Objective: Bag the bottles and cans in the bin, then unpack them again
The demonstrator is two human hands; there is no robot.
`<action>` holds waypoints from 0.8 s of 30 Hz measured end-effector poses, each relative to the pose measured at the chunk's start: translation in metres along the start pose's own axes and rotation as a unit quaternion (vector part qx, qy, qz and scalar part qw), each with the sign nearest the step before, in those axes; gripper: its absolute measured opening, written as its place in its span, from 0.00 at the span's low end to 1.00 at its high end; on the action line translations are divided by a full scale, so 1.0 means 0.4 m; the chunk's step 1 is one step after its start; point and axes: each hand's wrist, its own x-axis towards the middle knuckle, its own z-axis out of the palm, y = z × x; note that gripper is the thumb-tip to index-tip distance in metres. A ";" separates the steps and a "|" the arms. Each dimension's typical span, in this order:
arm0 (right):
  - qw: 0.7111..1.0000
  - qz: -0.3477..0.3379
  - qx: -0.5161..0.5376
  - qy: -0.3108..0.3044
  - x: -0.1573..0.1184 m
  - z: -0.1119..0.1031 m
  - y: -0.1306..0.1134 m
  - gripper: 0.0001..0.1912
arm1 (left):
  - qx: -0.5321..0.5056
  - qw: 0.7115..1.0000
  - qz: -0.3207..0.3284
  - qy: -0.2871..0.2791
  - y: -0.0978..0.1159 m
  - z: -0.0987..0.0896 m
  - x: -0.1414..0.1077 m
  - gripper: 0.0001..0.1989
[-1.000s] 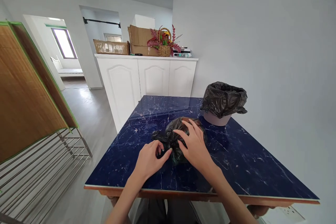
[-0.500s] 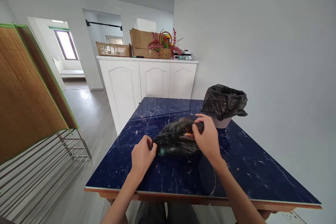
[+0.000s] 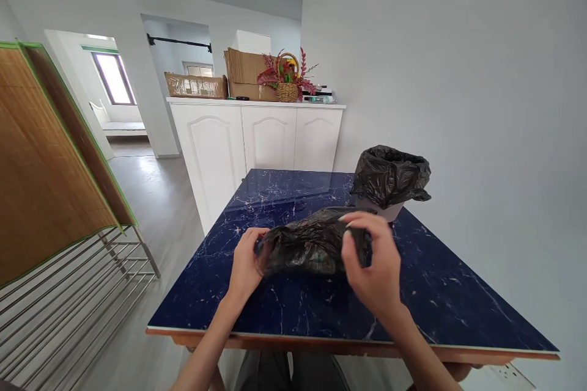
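Observation:
A filled black plastic bag [image 3: 312,247] lies on the blue marbled table [image 3: 293,311], between my two hands. At its left end, my left hand [image 3: 247,259] grips the plastic with curled fingers; the edge there is blurred. My right hand [image 3: 373,259] is at the bag's right end, thumb and fingers apart, holding nothing that I can see. Behind it, a light-coloured bin [image 3: 391,212] lined with another black bag [image 3: 389,177] stands at the table's right rear edge.
Beyond the table, a white cabinet [image 3: 270,134] carries cardboard boxes [image 3: 195,85] and a flower basket [image 3: 287,91]. On the left are a metal rack [image 3: 68,311] and a brown mat with green edging [image 3: 50,159]. A grey-white wall rises at the right.
My right hand has let go of the plastic and moved slightly right, its fingers opening. The bag's opening with orange contents is now covered, and the bag reaches farther left.

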 end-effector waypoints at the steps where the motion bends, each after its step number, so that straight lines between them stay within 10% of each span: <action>1: 0.996 -0.047 0.003 -0.079 -0.008 0.004 -0.019 0.14 | -0.012 1.000 -0.001 0.006 0.009 -0.005 0.003 0.14; 4: 0.956 -0.097 -0.033 -0.276 -0.031 0.027 -0.020 0.19 | -0.034 0.998 -0.026 0.046 0.029 -0.027 0.013 0.19; 7: 0.932 -0.087 -0.110 -0.333 -0.047 0.064 0.041 0.22 | -0.042 0.993 -0.039 0.100 0.053 -0.050 0.016 0.19; 16: 0.933 -0.067 -0.203 -0.289 -0.011 0.090 0.155 0.03 | 0.155 0.975 0.137 -0.075 0.089 -0.032 0.003 0.17; 24: 0.965 -0.065 -0.154 -0.204 0.013 0.038 0.113 0.06 | 0.183 0.982 0.038 0.040 0.027 -0.057 0.033 0.11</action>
